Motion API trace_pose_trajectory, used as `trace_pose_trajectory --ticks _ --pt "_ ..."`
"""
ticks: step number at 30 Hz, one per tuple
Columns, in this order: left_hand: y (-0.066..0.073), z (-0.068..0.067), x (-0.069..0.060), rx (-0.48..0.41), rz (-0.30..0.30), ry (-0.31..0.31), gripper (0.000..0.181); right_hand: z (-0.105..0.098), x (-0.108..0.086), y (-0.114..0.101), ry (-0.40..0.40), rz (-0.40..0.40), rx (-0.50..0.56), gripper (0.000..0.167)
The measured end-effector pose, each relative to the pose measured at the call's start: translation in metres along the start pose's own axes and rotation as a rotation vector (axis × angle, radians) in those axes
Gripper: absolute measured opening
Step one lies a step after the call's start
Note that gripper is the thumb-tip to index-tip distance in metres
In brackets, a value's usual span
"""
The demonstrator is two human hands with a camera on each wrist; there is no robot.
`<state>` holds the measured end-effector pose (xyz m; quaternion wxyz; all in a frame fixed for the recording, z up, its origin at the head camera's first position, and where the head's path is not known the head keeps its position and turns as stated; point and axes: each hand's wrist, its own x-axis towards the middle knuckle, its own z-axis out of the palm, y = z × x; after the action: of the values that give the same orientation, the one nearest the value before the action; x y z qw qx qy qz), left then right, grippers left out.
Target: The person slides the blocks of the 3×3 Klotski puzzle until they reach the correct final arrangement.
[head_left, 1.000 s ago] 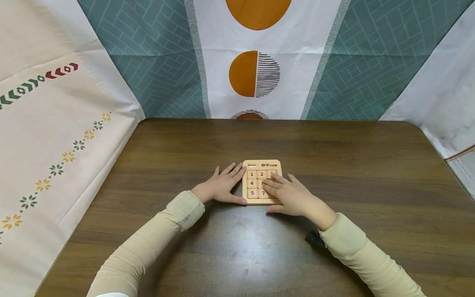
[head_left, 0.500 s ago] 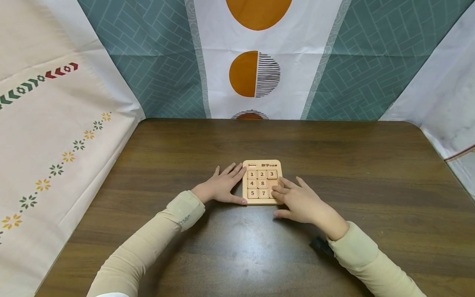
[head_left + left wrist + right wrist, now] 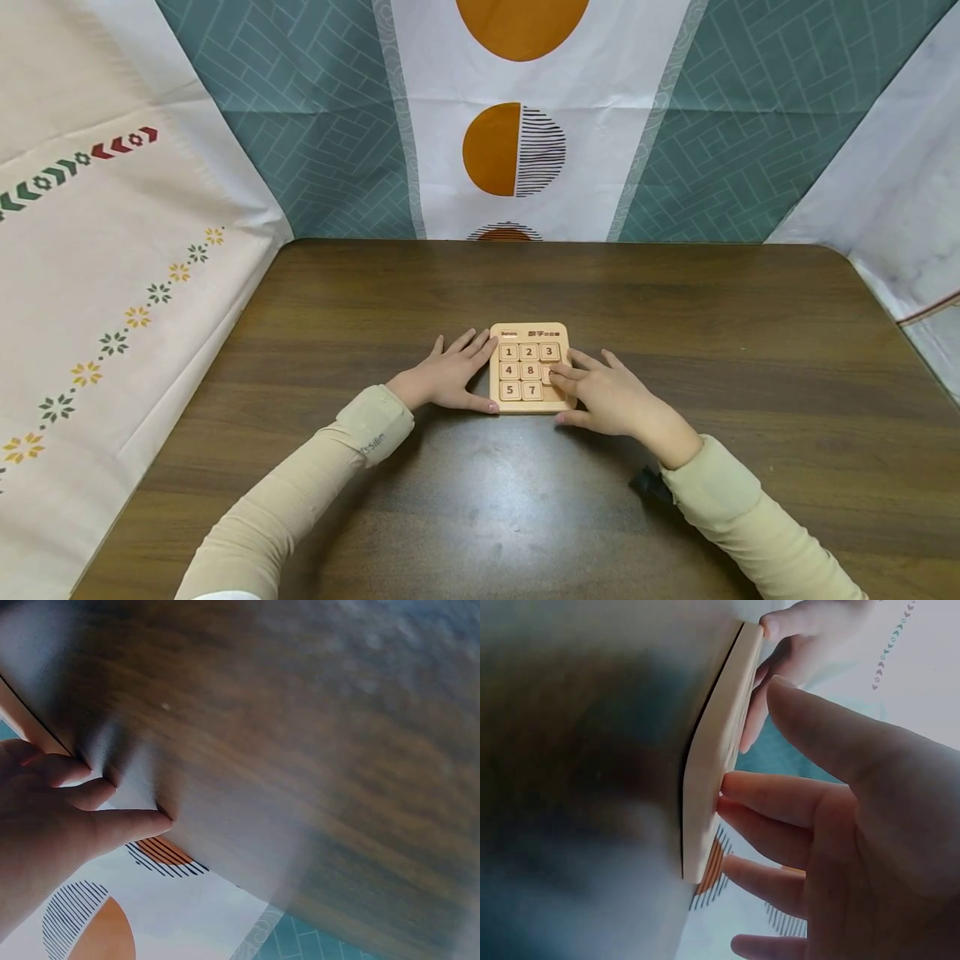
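Note:
A wooden number slide puzzle [image 3: 528, 408] lies flat on the table, with square tiles in a grid. Tiles 1, 2 and 3 form the top row; below are 4 and 8, then 5 and 7. My right hand [image 3: 615, 402] rests its fingertips on the tile [image 3: 546, 375] at the right of the middle row, whose digit is mostly covered. The lower right cell shows bare wood. In the right wrist view the fingers [image 3: 772, 796] are extended over the board's edge [image 3: 709, 761]. My left hand [image 3: 450, 377] lies with spread fingers against the board's left side.
The brown wooden table [image 3: 420, 292] spreads all around the board. A patterned curtain [image 3: 345, 167] hangs behind its far edge, and a light embroidered cloth [image 3: 150, 358] hangs at the left.
My right hand first drew back toward the lower right, baring tile 3, then moved slightly up. The tile from the lower right cell slid up into the middle row. My left hand stayed still.

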<state>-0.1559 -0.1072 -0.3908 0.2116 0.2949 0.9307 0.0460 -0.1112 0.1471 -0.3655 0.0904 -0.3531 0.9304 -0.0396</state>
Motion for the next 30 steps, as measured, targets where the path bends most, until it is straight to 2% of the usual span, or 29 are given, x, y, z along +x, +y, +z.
trace_pose_trajectory --ticks 7,16,30 --pt "0.000 0.000 0.000 -0.003 0.004 0.007 0.105 -0.002 0.004 0.001 -0.003 0.000 0.009 0.061" --pt "0.001 -0.001 0.000 0.000 -0.004 0.010 0.104 0.003 -0.001 -0.013 -0.019 -0.141 0.060 0.064" --pt "0.000 0.000 -0.001 -0.003 -0.001 0.007 0.105 0.001 -0.016 0.003 -0.001 -0.108 0.073 0.059"
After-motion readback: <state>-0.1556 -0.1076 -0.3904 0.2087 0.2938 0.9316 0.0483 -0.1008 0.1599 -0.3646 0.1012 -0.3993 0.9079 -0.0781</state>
